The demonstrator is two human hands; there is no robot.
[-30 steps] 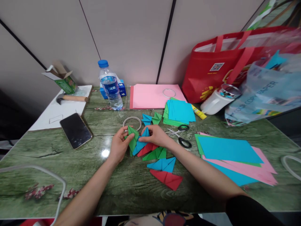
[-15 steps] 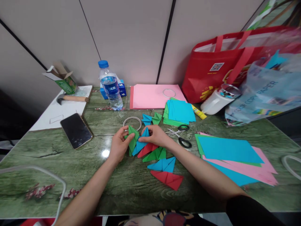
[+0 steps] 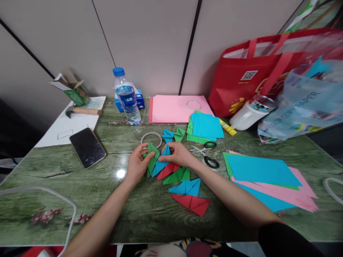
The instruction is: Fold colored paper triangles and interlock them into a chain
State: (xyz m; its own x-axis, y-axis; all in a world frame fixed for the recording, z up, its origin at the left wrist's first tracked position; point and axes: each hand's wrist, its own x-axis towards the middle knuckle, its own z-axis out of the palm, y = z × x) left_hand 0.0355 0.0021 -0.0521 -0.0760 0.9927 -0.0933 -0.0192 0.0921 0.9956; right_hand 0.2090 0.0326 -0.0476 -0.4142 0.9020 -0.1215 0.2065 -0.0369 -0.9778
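Observation:
My left hand (image 3: 138, 162) pinches a folded green paper piece (image 3: 152, 156) between thumb and fingers. Against it, my right hand (image 3: 175, 153) grips the tip of a folded blue paper piece (image 3: 160, 165). From these two a chain runs toward me: a red folded piece (image 3: 168, 170), a green one (image 3: 179, 175), a blue one (image 3: 186, 187) and a red one (image 3: 193, 203) lying on the table. Just beyond my hands lie a small blue folded piece (image 3: 168, 134) and a small green folded piece (image 3: 179, 134). A ring of tape (image 3: 144, 136) is partly hidden behind my left hand.
Scissors (image 3: 205, 153) lie right of my right hand, near blue-topped square sheets (image 3: 206, 125) and cut paper strips (image 3: 262, 171). A phone (image 3: 87, 148), hammer (image 3: 85, 111) and water bottle (image 3: 128, 100) are left. A red bag (image 3: 230, 78) and white mug (image 3: 243, 116) stand back right.
The whole view has shifted very slightly. Both hands keep hold of the green and blue folded pieces in nearly the same position.

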